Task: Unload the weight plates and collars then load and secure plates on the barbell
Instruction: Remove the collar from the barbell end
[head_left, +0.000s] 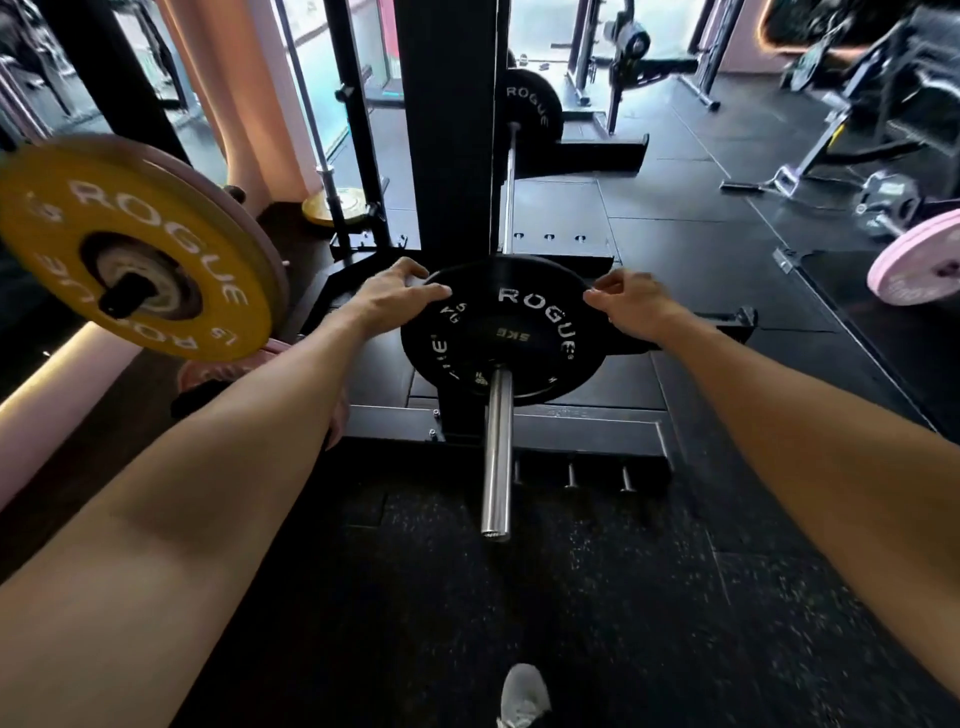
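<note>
Speckled black gym flooring (519, 597) lies bare beneath the barbell sleeve (496, 457). Left, a yellow plate (140, 249) hangs close. Left hand (397, 296) and right hand (626, 304) clasp opposite rims of the black plate (506, 332) threaded on the sleeve, whose near length is bare.

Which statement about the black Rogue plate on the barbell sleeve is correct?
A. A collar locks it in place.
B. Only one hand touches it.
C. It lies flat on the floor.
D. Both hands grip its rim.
D: the left hand and right hand grip opposite sides of the black plate, which sits on the bare barbell sleeve.
</note>
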